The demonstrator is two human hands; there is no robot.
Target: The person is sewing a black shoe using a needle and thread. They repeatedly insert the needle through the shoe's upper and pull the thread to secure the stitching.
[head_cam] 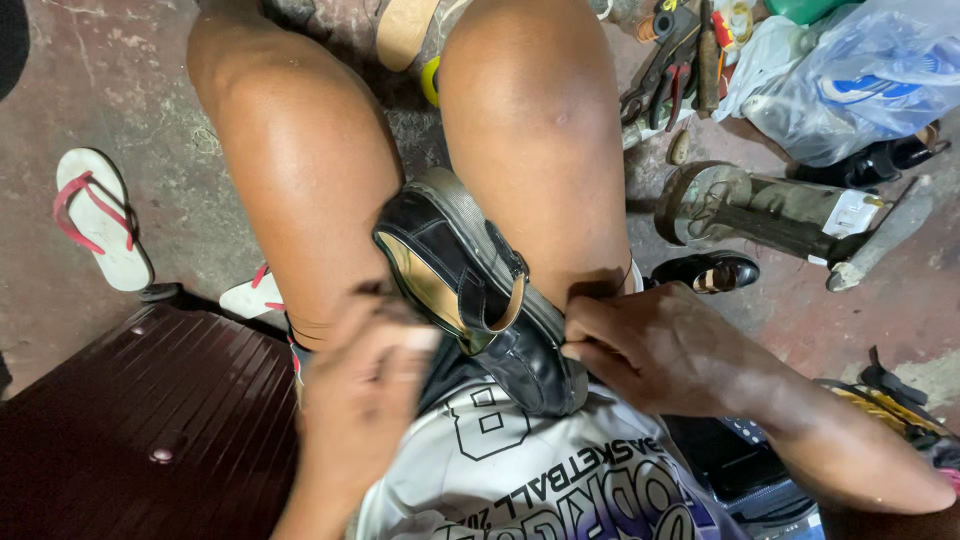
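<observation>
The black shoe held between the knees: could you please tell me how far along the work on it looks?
Nothing visibly finished: the black shoe lies clamped between the knees, sole edge up, with no completed seam or repair discernible. In hand: the right hand pinches the sole edge near the toe, while the left hand, blurred, touches the opening side. What is left cannot be judged; the pliers lie unused on the floor.

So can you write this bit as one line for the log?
left hand: on black shoe, blurred | right hand: gripping shoe's toe end | shoe: wedged between knees | floor: white sandal, tools
</observation>
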